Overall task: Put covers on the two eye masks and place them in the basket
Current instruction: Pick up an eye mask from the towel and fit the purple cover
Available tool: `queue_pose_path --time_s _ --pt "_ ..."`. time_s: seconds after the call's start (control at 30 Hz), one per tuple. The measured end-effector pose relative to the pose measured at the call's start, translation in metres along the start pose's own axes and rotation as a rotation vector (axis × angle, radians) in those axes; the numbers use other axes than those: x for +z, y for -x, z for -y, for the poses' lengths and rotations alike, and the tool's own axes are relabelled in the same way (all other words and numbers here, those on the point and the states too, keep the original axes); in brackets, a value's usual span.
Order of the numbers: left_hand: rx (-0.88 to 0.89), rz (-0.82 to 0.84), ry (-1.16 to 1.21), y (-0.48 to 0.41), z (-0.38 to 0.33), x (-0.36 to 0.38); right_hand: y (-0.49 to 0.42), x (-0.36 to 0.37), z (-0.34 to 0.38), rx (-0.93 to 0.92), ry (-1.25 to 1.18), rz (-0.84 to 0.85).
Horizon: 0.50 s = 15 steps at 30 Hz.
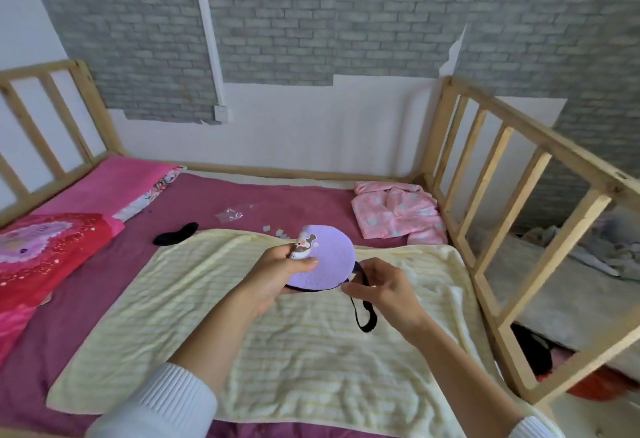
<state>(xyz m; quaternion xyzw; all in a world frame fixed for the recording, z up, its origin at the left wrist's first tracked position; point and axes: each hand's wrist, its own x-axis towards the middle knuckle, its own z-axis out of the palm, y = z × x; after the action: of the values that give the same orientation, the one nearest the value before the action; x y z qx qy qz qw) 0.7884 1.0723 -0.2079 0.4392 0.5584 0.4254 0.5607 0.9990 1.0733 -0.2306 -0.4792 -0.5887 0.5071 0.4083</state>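
At frame centre, the left hand [277, 273] pinches a lilac cover [327, 257] with a cartoon patch; the right hand [381, 287] grips its black strap [363, 316].

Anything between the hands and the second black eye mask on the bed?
Nothing visible. The black eye mask lies uncovered beyond the towel's far-left edge. Both hands are occupied: left hand, right hand hold the purple-covered mask.

Pale yellow striped towel [311, 351], spread flat over a magenta bedsheet [214, 202]. Pink patterned garment [398, 214], crumpled near the wooden bed rail [526, 174]. Pink pillow [114, 181] and red printed cushion [45, 257], laid at the left. Grey brick-pattern wallpaper [346, 12], torn along its lower edge.
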Motion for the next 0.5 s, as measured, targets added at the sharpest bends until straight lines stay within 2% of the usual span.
queue_pose_path --time_s 0.1,0.17,0.2,0.3,0.33,0.4,0.43,0.47,0.5 --pt "0.033 -0.048 0.013 0.003 -0.006 -0.018 -0.003 0.013 0.005 0.005 0.017 -0.021" --pt "0.097 -0.120 -0.007 0.003 -0.007 -0.032 -0.007 0.018 0.011 0.042 -0.136 -0.083" --pt "0.132 -0.148 -0.020 0.004 -0.006 -0.040 -0.009 0.019 0.015 0.078 -0.285 -0.087" --pt "0.184 -0.206 -0.104 0.007 0.002 -0.057 -0.012 0.019 0.033 0.168 -0.934 0.045" --pt "0.184 -0.227 -0.135 0.007 0.005 -0.060 -0.013 0.020 0.041 0.139 -1.098 0.077" --pt "0.164 -0.256 -0.149 0.007 0.012 -0.063 -0.019 0.022 0.054 0.050 -1.295 0.031" --pt "0.157 -0.252 -0.145 0.007 0.013 -0.064 -0.023 0.025 0.060 0.007 -1.288 -0.036" --pt "0.170 -0.230 -0.146 0.008 0.014 -0.064 -0.025 0.029 0.064 -0.053 -1.166 -0.120" --pt "0.194 -0.196 -0.155 0.008 0.015 -0.065 -0.028 0.033 0.068 -0.131 -0.882 -0.226"
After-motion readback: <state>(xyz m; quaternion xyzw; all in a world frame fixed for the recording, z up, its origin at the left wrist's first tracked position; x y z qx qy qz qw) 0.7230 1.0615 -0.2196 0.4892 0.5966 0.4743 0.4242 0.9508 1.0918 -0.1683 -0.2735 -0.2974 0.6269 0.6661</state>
